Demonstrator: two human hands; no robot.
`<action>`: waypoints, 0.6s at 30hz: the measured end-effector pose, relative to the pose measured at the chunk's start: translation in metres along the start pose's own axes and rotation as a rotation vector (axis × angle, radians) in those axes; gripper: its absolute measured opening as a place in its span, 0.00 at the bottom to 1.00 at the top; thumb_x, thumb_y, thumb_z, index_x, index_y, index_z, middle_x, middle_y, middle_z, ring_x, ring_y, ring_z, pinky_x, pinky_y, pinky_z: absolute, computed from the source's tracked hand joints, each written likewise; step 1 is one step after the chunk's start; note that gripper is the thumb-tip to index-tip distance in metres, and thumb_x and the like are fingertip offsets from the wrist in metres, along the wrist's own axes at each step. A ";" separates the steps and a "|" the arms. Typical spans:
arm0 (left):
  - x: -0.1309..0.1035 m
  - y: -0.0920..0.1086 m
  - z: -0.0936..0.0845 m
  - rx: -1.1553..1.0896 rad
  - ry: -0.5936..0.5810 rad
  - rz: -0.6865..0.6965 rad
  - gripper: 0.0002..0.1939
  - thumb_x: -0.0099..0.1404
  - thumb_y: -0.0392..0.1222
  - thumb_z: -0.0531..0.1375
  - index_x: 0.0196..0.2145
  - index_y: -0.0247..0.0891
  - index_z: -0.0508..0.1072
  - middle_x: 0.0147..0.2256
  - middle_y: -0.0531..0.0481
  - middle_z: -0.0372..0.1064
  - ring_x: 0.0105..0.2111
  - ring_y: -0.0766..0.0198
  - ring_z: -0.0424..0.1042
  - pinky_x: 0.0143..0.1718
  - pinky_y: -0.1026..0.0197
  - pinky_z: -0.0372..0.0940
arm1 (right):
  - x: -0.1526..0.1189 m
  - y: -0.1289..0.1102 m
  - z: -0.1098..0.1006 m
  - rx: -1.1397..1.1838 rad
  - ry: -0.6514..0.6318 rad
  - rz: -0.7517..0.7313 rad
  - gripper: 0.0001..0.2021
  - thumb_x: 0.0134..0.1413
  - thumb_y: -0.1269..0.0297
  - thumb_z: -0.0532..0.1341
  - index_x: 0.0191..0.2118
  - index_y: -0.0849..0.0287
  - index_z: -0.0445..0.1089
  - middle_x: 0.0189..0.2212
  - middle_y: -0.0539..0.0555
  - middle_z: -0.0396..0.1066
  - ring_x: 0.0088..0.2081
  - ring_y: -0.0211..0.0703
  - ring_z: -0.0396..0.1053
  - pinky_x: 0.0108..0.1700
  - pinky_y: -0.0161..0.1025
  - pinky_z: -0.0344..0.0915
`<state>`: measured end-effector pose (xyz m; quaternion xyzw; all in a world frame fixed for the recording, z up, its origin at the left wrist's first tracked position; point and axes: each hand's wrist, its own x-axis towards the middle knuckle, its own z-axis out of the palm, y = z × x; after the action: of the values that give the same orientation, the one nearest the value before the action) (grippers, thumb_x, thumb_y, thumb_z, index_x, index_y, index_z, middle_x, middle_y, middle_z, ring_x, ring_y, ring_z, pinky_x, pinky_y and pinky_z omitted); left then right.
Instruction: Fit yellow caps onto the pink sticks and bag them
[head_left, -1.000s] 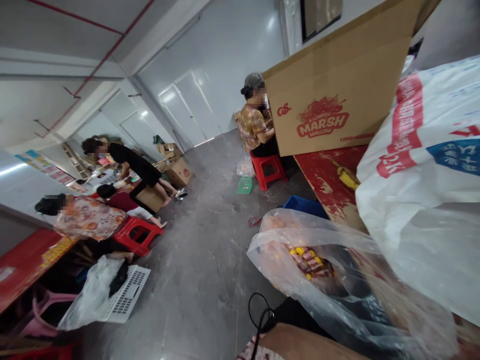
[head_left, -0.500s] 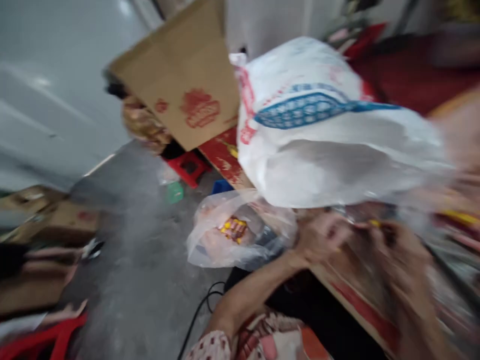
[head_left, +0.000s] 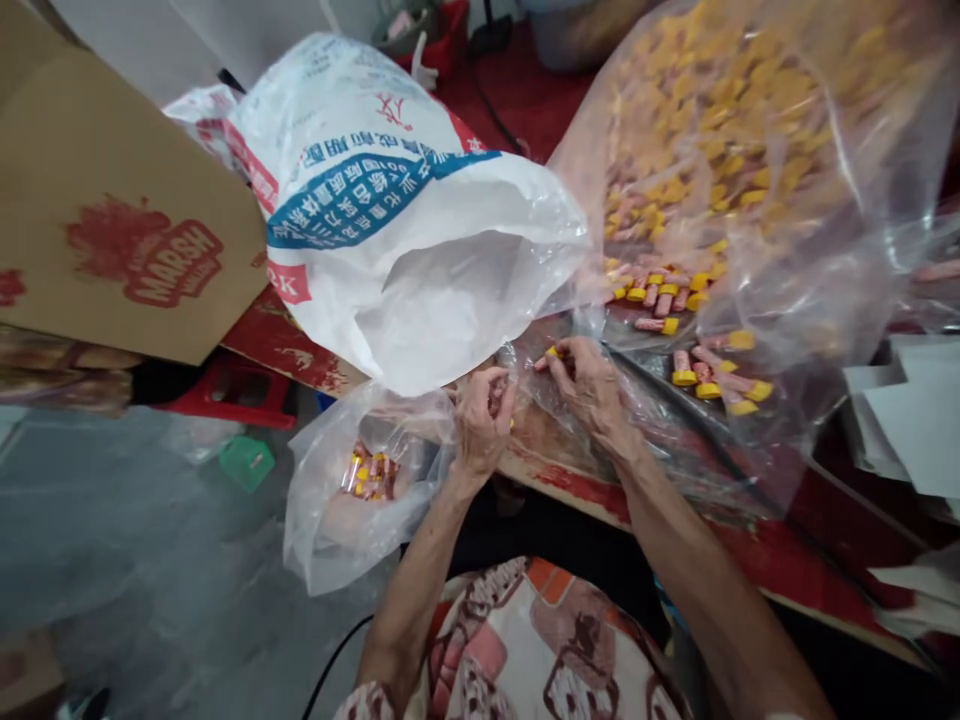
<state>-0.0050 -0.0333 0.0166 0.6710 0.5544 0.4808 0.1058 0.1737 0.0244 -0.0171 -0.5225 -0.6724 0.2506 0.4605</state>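
My right hand (head_left: 592, 388) pinches a small tube with a yellow cap (head_left: 553, 352) and a pinkish body, just above the table edge. To its left, my left hand (head_left: 481, 425) is closed, its fingers curled round something I cannot make out. Right of my hands, loose yellow-capped tubes (head_left: 705, 375) lie on clear plastic. Many more fill a large clear bag (head_left: 667, 130) behind them. A white woven sack (head_left: 315, 120) with blue and red print stands open beyond my left hand. Beside my left wrist hangs a clear plastic bag (head_left: 315, 540) holding a packet of such tubes (head_left: 371, 473).
A cardboard box (head_left: 172, 130) with red lettering is at the left. Under it are a red stool (head_left: 240, 390) and a green object (head_left: 246, 462) on the floor. White papers (head_left: 915, 410) lie at the right. A dark bar (head_left: 675, 400) crosses the red table (head_left: 810, 570).
The view has swung to the right, bringing the large bag of tubes into sight. My hands have moved apart, and the right one now holds a yellow-capped tube.
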 end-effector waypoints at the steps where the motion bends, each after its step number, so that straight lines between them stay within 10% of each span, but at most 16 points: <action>1: 0.000 0.003 -0.001 0.019 0.041 0.014 0.12 0.82 0.50 0.60 0.52 0.41 0.75 0.42 0.47 0.77 0.38 0.62 0.77 0.43 0.60 0.73 | 0.000 0.000 0.000 -0.005 -0.004 0.006 0.09 0.75 0.57 0.55 0.43 0.53 0.67 0.38 0.57 0.77 0.41 0.52 0.75 0.46 0.47 0.71; 9: -0.008 0.001 0.003 0.053 -0.187 0.103 0.14 0.84 0.46 0.54 0.41 0.41 0.75 0.36 0.47 0.75 0.39 0.60 0.78 0.43 0.59 0.72 | -0.001 0.000 -0.001 -0.070 0.000 0.013 0.15 0.76 0.50 0.53 0.43 0.53 0.68 0.38 0.59 0.78 0.42 0.53 0.76 0.47 0.50 0.74; 15: -0.013 -0.002 -0.009 -0.008 0.042 0.050 0.08 0.82 0.44 0.59 0.48 0.40 0.75 0.43 0.44 0.77 0.43 0.60 0.78 0.46 0.59 0.72 | -0.001 -0.001 -0.001 -0.047 -0.007 0.044 0.17 0.76 0.47 0.52 0.42 0.52 0.68 0.37 0.60 0.79 0.42 0.56 0.76 0.48 0.54 0.74; 18: -0.012 -0.006 -0.008 -0.044 -0.053 0.021 0.11 0.81 0.46 0.58 0.42 0.40 0.76 0.38 0.46 0.76 0.39 0.60 0.77 0.45 0.58 0.72 | 0.000 -0.001 -0.001 -0.043 -0.008 0.048 0.17 0.76 0.46 0.52 0.42 0.52 0.67 0.37 0.60 0.78 0.42 0.58 0.76 0.49 0.56 0.73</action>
<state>-0.0136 -0.0443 0.0105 0.6867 0.5336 0.4762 0.1303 0.1745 0.0235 -0.0160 -0.5473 -0.6666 0.2492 0.4406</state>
